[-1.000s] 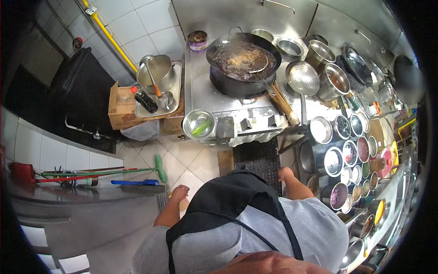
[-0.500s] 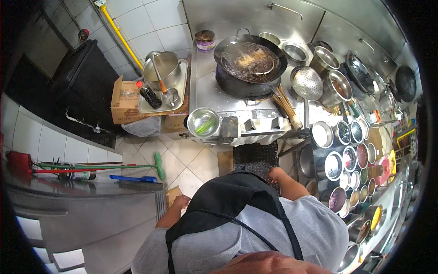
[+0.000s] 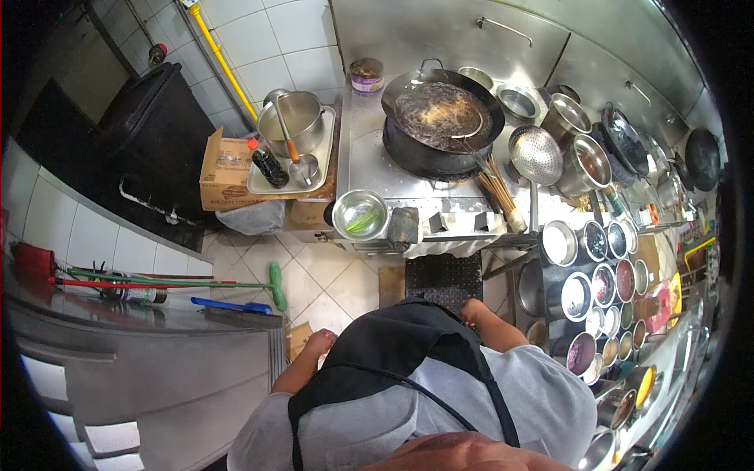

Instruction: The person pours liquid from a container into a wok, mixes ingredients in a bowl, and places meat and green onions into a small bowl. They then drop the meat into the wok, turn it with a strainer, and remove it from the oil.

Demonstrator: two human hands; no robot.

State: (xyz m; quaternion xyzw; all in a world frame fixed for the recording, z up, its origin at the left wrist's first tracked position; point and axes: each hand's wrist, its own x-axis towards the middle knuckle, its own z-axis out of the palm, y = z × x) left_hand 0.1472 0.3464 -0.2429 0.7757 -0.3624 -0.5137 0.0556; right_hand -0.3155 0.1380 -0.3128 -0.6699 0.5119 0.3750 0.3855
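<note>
My left hand [image 3: 320,342] hangs low beside the black apron [image 3: 393,334], its fingers curled closed. A bit of white shows just below it, and I cannot make out what it is. On the other side, my right hand [image 3: 472,311] is held by the apron's edge above the dark floor mat [image 3: 442,276]. Its fingers look curled in, partly hidden, and their contents cannot be seen. Ahead of both hands, a black wok [image 3: 400,141] of bubbling dark liquid sits on the stove, a wire-handled tool resting in it. A metal bowl [image 3: 342,222] with green pieces stands at the stove's front edge.
A perforated skimmer [image 3: 536,155] and a bundle of sticks [image 3: 496,188] lie right of the wok. Several metal seasoning pots [image 3: 576,297] fill the right side. At left, a tray [image 3: 330,149] holds a pot [image 3: 292,125], a ladle [image 3: 303,169] and a red-capped bottle [image 3: 269,163].
The view has shifted slightly, so the stove and wok appear a little further right and lower. Both hands stay low beside the apron with little visible change.
</note>
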